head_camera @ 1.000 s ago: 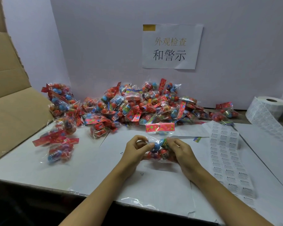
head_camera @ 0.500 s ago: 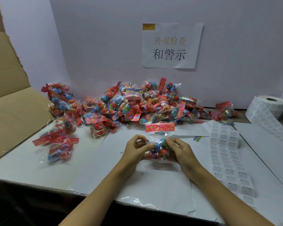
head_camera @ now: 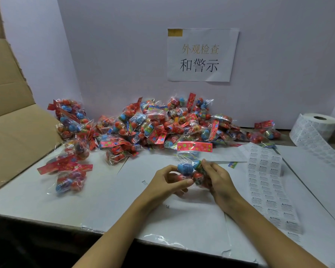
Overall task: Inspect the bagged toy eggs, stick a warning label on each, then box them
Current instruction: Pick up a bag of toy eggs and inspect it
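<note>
Head view: both hands, left [head_camera: 167, 180] and right [head_camera: 219, 177], pinch one bag of toy eggs [head_camera: 191, 171] just in front of the pile [head_camera: 162, 124]. It looks light, its film slippery and crinkly; gripping the hard eggs through it seems surest.

We read one sign clearly: a white paper sheet [head_camera: 201, 55] taped to the back wall [head_camera: 114, 45] carries "外观检查" in pale yellow and "和警示" in black beneath. The label sheet [head_camera: 269, 190] on the table bears rows of tiny print, where we make out "WARNING"; the rest is too small.
</note>
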A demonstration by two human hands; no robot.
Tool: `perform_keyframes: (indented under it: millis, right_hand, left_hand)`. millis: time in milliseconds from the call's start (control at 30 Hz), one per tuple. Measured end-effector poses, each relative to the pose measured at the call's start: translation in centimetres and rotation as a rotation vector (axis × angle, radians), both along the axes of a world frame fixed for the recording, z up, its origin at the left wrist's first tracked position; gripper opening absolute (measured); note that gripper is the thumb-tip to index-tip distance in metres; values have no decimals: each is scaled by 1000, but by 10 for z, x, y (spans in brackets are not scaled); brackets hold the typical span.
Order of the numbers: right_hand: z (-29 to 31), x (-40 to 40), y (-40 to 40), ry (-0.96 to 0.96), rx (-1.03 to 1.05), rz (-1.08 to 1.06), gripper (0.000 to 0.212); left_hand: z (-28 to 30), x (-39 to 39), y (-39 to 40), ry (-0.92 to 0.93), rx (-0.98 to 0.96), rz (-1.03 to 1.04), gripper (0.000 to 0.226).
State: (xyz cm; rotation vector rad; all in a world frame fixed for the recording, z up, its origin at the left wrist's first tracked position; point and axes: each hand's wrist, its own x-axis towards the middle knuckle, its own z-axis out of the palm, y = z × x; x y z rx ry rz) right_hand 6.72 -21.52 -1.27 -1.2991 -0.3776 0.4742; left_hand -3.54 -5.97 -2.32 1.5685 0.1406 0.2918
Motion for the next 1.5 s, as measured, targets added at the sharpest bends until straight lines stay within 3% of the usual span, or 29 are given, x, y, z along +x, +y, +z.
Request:
perform_keyframes:
  millis: [200,367,567,800,1067,1367,1500]
  right_hand:
    - [0,-2,-5,-110,-56,83,71]
    - [-3,-5,-5,-327,-267,144,50]
    - [-1,-7,-4,-255,-221,138,39]
    - [2,-6,-1,-191,-111,173,27]
    - [8,12,-16,-36,-185,416,32]
    - [6,17,-13,38,-192,267,33]
    - [6,20,-13,17,-213,185,30]
  left_hand:
    - [4,0,3,-43,-109,18,50]
    - [2,0,1,-129,-147,49,49]
    - [1,3,-1,-152,-150,61,45]
    - [4,4,-1,-85,-245,39,23]
    - [9,-1,13,18,-303,-70,19]
    - [8,-1,18,60,-313,83,17]
    - [8,0,20,55,-268,184,27]
